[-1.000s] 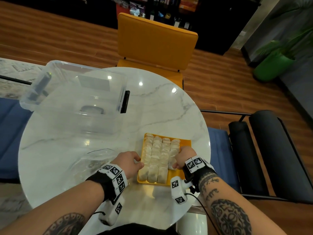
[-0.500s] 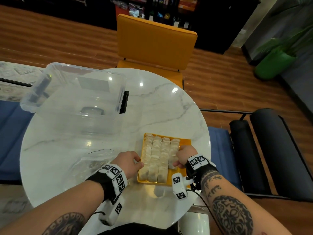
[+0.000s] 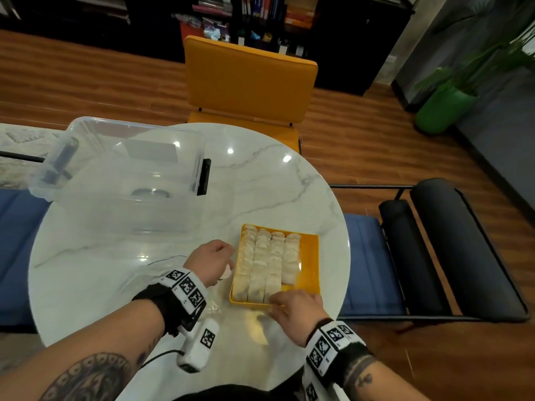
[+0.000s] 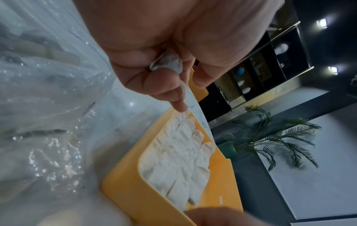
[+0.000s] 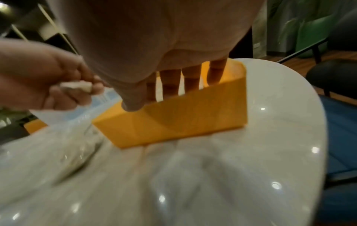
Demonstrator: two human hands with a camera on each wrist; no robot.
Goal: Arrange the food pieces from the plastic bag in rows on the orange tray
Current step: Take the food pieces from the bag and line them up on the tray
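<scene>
The orange tray (image 3: 310,257) sits on the white marble table, with pale food pieces (image 3: 267,261) packed in several rows across its left part. My left hand (image 3: 228,267) hovers just left of the tray and grips one food piece (image 4: 167,64) in curled fingers. The crumpled clear plastic bag (image 3: 150,274) lies under and behind that hand. My right hand (image 3: 278,299) rests at the tray's near edge. Its fingers (image 5: 190,79) reach straight over the near wall (image 5: 173,119), with the thumb against the outside.
A clear plastic storage box (image 3: 121,175) stands on the back left of the round table (image 3: 260,186). An orange chair (image 3: 249,79) is behind the table, and a black frame seat (image 3: 451,250) is to the right. The tray's right strip is bare.
My right hand has pulled back from the right side of the rows to the tray's near edge. My left hand has come off the tray's left edge and holds a food piece.
</scene>
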